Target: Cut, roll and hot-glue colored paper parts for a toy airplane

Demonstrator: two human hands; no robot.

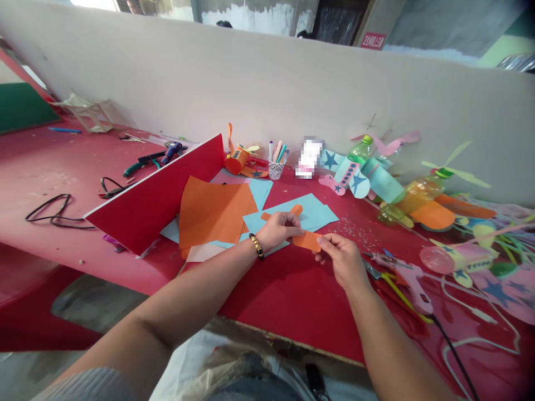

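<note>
Between my two hands is a small strip of orange paper (307, 241), held above the red table (288, 295). My left hand (281, 230), with a beaded bracelet at the wrist, pinches the strip's left end. At the right end, the thumb and fingers of my right hand (340, 257) are closed on it. Behind the hands lie light blue sheets (317, 211) with small orange paper pieces (296, 210) on them. Large orange sheets (213, 211) lie to the left.
A red divider board (167, 195) stands at left, with pliers (144, 161) beyond it. At right lie a pink glue gun (413, 284), yellow-handled scissors (395, 284) and cables. Bottle-and-paper planes (426, 200), a pen cup (276, 169) and a phone (309, 157) line the wall.
</note>
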